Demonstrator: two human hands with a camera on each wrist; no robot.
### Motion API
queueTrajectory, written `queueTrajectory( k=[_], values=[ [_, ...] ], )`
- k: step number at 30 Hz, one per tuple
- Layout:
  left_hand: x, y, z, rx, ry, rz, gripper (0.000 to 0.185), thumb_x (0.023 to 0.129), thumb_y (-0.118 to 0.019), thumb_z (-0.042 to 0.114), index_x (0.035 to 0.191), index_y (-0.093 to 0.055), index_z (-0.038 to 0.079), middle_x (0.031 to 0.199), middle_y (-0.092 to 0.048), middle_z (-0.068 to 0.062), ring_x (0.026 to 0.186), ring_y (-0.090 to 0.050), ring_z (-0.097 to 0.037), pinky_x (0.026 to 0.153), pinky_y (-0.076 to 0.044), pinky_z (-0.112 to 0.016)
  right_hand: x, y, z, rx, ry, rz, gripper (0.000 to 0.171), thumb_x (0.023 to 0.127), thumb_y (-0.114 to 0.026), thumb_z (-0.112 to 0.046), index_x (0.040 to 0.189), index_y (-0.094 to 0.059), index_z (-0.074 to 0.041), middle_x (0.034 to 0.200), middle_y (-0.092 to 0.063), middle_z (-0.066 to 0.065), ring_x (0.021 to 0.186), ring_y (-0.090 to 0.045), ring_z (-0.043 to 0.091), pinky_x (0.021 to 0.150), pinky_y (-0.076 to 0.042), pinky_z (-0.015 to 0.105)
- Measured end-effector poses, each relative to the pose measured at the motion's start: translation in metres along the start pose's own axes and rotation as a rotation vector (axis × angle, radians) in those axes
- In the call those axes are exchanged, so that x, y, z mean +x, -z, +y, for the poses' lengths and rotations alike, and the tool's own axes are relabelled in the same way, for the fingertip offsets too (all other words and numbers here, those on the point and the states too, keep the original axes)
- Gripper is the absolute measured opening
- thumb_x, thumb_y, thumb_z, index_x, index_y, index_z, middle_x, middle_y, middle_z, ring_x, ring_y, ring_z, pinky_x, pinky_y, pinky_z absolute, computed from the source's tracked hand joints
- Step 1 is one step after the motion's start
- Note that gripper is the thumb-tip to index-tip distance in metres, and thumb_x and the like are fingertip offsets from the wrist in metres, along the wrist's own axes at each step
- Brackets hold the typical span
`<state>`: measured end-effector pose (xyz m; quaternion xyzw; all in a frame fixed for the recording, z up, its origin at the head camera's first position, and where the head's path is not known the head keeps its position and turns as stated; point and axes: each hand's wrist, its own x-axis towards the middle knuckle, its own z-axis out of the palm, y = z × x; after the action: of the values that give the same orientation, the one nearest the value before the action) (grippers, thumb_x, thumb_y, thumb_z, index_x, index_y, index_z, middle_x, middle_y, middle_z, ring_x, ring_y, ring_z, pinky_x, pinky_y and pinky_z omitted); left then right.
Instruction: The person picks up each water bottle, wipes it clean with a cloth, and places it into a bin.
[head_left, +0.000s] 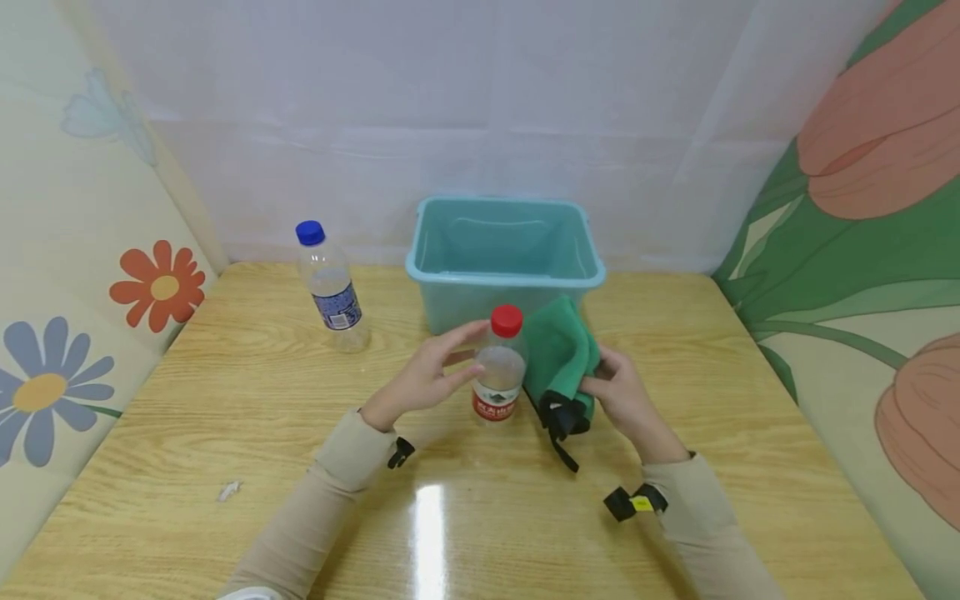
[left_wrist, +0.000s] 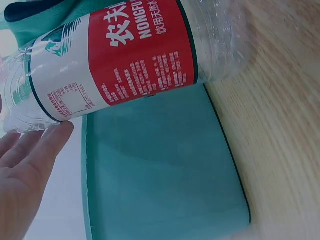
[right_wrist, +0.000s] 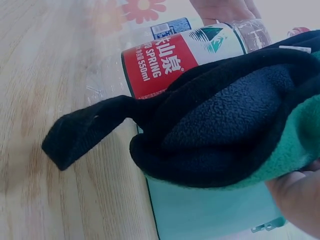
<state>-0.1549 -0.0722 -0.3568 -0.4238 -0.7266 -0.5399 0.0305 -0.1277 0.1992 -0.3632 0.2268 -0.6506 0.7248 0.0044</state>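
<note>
A clear plastic bottle (head_left: pixel 498 375) with a red cap and a red-and-white label stands upright near the table's middle. My left hand (head_left: pixel 432 367) is at its left side, thumb towards the front and fingers behind the upper part. In the left wrist view the fairly straight fingers (left_wrist: pixel 47 145) touch the bottle below its shoulder. My right hand (head_left: pixel 621 390) pinches a soft green pouch-like cloth (head_left: pixel 558 346) just right of the bottle. The cloth's black-edged opening (right_wrist: pixel 225 115) shows a dark fleece lining, and a black strap (right_wrist: pixel 90 127) hangs from it.
A light blue plastic bin (head_left: pixel 506 279) stands behind the bottle, against the white backdrop. Farther left is another clear bottle (head_left: pixel 335 292) with a blue cap and blue label. A small white scrap (head_left: pixel 228 491) lies on the wooden table (head_left: pixel 525 533) at the front left.
</note>
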Motion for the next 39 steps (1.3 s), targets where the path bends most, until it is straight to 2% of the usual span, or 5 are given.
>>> queueTrajectory(
  k=[6,16,23,30,39],
  values=[
    [-0.001,-0.004,-0.001,-0.019,0.01,0.024,0.06,0.084,-0.059,-0.005,0.136,-0.029,-0.008,0.138,-0.035,-0.024,0.124,-0.039,-0.033,0.095,-0.043,-0.046,-0.001,0.0,-0.001,-0.014,-0.012,0.008,0.047,0.076,-0.053,0.017,0.103,-0.065,-0.02,0.1,-0.064,-0.003,0.091,-0.059,0.011,0.079,-0.052,0.021],
    [-0.007,-0.021,0.007,0.145,0.052,0.303,0.055,0.075,-0.073,0.005,0.12,-0.046,-0.009,0.114,-0.053,-0.021,0.103,-0.052,-0.031,0.072,-0.055,-0.043,0.007,-0.003,-0.01,-0.155,-0.026,0.036,0.044,0.076,-0.055,0.014,0.111,-0.061,-0.012,0.104,-0.062,-0.007,0.096,-0.058,0.011,0.082,-0.051,0.023],
    [-0.008,-0.028,0.01,0.243,0.056,0.315,0.056,0.071,-0.077,0.011,0.117,-0.049,-0.005,0.106,-0.055,-0.016,0.096,-0.054,-0.027,0.067,-0.056,-0.033,0.018,-0.009,-0.018,-0.227,-0.006,0.026,0.041,0.074,-0.057,0.013,0.114,-0.051,0.015,0.102,-0.062,-0.009,0.094,-0.058,0.012,0.08,-0.052,0.024],
    [-0.009,-0.028,0.008,0.232,0.058,0.308,0.053,0.073,-0.077,0.011,0.117,-0.05,-0.003,0.105,-0.056,-0.016,0.095,-0.056,-0.026,0.065,-0.057,-0.035,0.023,-0.013,-0.017,-0.184,0.043,-0.029,0.036,0.074,-0.057,0.014,0.106,-0.062,-0.001,0.1,-0.063,-0.004,0.092,-0.058,0.015,0.08,-0.052,0.025],
    [-0.008,-0.026,0.012,0.176,0.034,0.29,0.05,0.075,-0.073,0.004,0.117,-0.05,-0.009,0.106,-0.055,-0.022,0.096,-0.056,-0.031,0.069,-0.057,-0.033,0.027,-0.014,-0.011,-0.222,-0.006,-0.087,0.04,0.075,-0.057,0.011,0.114,-0.05,0.015,0.107,-0.059,0.002,0.096,-0.057,0.017,0.082,-0.051,0.029]
  ],
)
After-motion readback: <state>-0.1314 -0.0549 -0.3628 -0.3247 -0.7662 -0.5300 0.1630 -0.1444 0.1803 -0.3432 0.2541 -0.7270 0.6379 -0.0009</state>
